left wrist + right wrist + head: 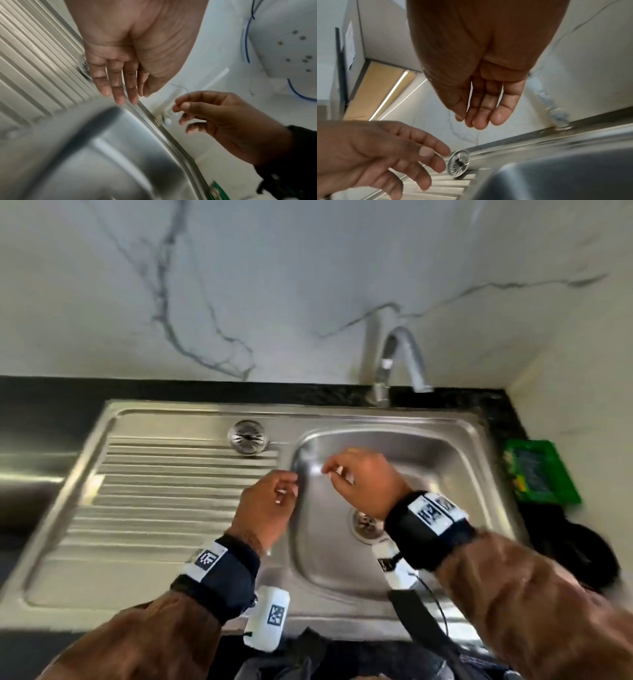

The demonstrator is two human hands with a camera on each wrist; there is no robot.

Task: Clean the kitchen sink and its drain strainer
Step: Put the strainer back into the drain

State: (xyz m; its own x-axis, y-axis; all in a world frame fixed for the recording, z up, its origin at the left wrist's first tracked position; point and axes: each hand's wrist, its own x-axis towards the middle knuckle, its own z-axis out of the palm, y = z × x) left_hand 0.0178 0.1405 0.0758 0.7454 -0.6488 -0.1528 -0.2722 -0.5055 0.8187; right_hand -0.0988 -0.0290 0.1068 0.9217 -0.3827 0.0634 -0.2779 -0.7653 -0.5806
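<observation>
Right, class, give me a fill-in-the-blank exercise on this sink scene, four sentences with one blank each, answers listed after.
1. The drain strainer lies on the ribbed ______ beside the basin, not in the drain.
2. The drain opening sits in the floor of the ______.
3. The left hand and right hand hold ______.
4. The green packet lies on the counter to the ______ of the sink.

Missing words: drainboard; basin; nothing; right
</observation>
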